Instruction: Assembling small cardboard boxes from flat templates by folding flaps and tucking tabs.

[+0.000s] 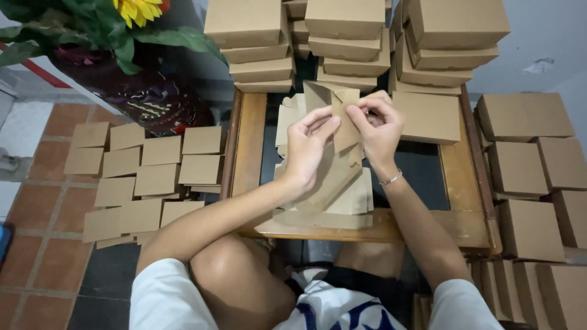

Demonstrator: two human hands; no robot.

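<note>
Both hands meet over the middle of a small wooden table (251,146), working one flat die-cut cardboard box blank (333,177). The left hand (306,146) has its fingers curled, thumb and forefinger pinched on a flap of the blank at its upper edge. The right hand (380,131), a thin bracelet (391,178) at its wrist, also has its fingers bent and closed on the same raised flap, at about two o'clock from the left hand and almost touching it. The blank stands tilted up from the table between the two hands, its lower part resting toward the near edge at six o'clock (more flat blanks lie under it, their notched edges showing at ten o'clock from the hands).

At twelve o'clock, along the far side of the table, stand stacks of folded brown cardboard boxes (345,36). At three o'clock more finished boxes (526,177) lie in rows on the floor beside the table. At nine o'clock, flat cardboard pieces (156,177) are spread overlapping on the terracotta floor tiles (36,244). At eleven o'clock stands a dark patterned vase (153,104) with green leaves and a sunflower (137,9).
</note>
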